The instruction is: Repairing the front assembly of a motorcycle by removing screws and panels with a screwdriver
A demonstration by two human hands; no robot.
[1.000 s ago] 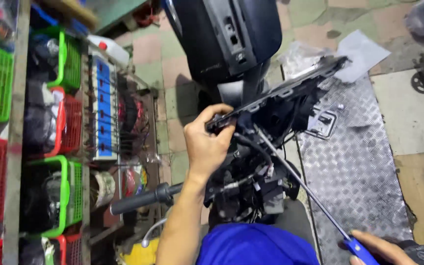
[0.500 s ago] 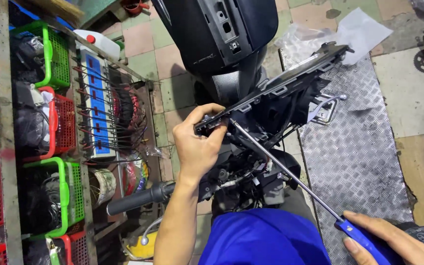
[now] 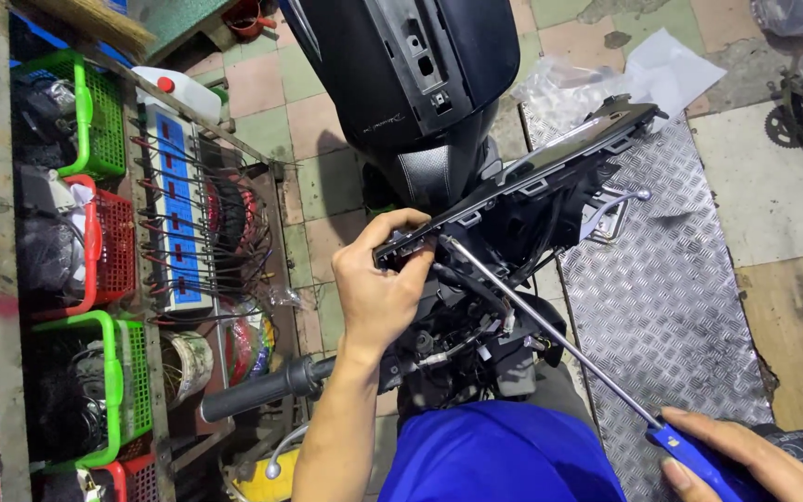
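— What is the left hand (image 3: 378, 293) doing?

— Its grip is closed on the near end of the black handlebar panel (image 3: 522, 191) of the scooter (image 3: 411, 84): fingers curl over the top edge, thumb tucked under, wrist bent slightly, forearm rising from the bottom of the view.

— And the right hand (image 3: 755, 460)?

— Low at the right corner, wrapped around the blue handle of a long screwdriver (image 3: 550, 330) (only part of the hand shows, but the fingers lie closed over the handle). The thin steel shaft runs up and to the left, and its tip sits just beside the left fingertips at the panel's underside.

— Where does the panel sit?

— Tilted, lifted off the steering head, stretching from the left hand up toward the right, above a tangle of cables. The black handlebar grip (image 3: 262, 390) sticks out to the left below the wrist.

— Around it?

— A checker-plate ramp (image 3: 671, 316) on the tiled floor to the right. On the left, shelves with green baskets (image 3: 104, 112) and red baskets (image 3: 118, 246), and a blue-and-white board (image 3: 174, 209) with red-tipped wires.
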